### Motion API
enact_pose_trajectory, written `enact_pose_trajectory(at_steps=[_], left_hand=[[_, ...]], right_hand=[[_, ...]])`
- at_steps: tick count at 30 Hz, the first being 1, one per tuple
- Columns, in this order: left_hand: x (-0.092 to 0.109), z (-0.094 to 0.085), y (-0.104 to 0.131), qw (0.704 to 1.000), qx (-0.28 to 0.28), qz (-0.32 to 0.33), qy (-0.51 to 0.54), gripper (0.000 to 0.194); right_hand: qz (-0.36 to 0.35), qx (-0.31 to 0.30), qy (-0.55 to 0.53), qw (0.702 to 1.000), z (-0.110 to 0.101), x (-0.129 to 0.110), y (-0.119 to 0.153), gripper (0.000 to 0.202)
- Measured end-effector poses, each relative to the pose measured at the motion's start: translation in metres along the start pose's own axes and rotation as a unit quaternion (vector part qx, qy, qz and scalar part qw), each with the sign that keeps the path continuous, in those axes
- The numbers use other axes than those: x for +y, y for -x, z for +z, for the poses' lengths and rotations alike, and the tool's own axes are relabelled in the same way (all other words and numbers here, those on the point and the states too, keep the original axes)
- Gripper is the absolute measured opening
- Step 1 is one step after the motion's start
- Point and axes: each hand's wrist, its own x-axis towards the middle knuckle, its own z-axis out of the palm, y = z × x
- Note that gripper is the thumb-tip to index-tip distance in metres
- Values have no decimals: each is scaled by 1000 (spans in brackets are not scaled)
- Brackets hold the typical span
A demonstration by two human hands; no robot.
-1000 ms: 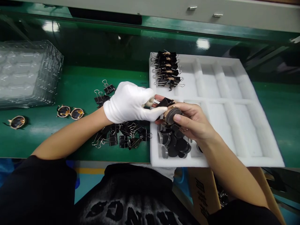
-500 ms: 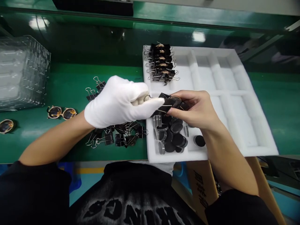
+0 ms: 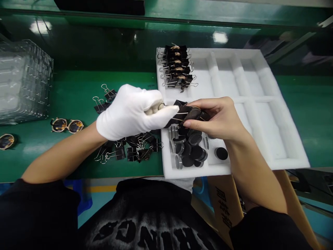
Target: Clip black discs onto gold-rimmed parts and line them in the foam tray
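Observation:
My left hand (image 3: 135, 113), in a white glove, pinches a black binder clip (image 3: 179, 117) by its wire handles. The clip's jaw is against the dark round-edged piece in my right hand, apparently sunglasses (image 3: 195, 112), mostly hidden by fingers and clips. My bare right hand (image 3: 215, 118) grips that piece between thumb and fingers. Below both hands, black round discs (image 3: 197, 152) with clear rims lie heaped in a tray compartment. More binder clips (image 3: 118, 152) are scattered on the bench under my left wrist.
The white foam tray (image 3: 234, 100) has several compartments. A row of clipped sunglasses (image 3: 177, 66) fills its back left one. Gold-rimmed sunglasses (image 3: 67, 125) lie on the green bench (image 3: 78, 93), near stacked clear plastic trays (image 3: 26, 83). A cardboard box (image 3: 221, 205) stands below the bench edge.
Both hands stay together over the tray with only slight movement. The clip has turned a little, and its wire handle shows more plainly. The whole view has shifted slightly.

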Motion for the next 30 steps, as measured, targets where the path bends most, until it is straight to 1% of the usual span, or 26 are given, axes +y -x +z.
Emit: enact_pose_trajectory(at_steps=[3, 7, 12, 14, 16, 19, 21, 23, 24, 26, 28, 30], left_hand=[[-1, 1, 0, 1000, -18, -10, -8, 47], [-2, 2, 1, 999, -36, -2, -25, 44], [0, 8, 2, 1000, -7, 9, -10, 46], [-2, 9, 1, 1000, -13, 1, 7, 45], [-5, 8, 0, 999, -30, -8, 30, 42], [-10, 3, -4, 992, -71, -38, 102, 38], [-12, -1, -8, 970, -123, -95, 186, 45], [-10, -2, -10, 937, -196, -150, 249, 57], [-9, -2, -11, 922, -230, -163, 264, 60], [-6, -2, -11, 906, -279, -167, 273, 55], [-3, -2, -11, 904, -279, -166, 280, 47], [-1, -2, -11, 913, -247, -172, 274, 43]], right_hand=[[-6, -10, -2, 1000, -1, -1, 0, 31], [-18, -41, -6, 999, -2, 0, 1, 28], [-25, -57, 6, 998, -5, 3, 1, 28], [-23, -59, 22, 998, -5, 2, 1, 29], [-29, -50, 46, 997, -5, 1, 1, 30], [-67, 2, 104, 992, -5, 1, 1, 26], [-92, 38, 154, 983, -4, 4, 0, 22], [-94, 52, 195, 975, -4, 7, -2, 19], [-89, 51, 209, 972, -4, 9, -2, 18], [-85, 44, 234, 967, -3, 10, -3, 19], [-89, 52, 277, 955, -3, 7, -3, 26], [-83, 75, 342, 933, -5, 1, -3, 41]])
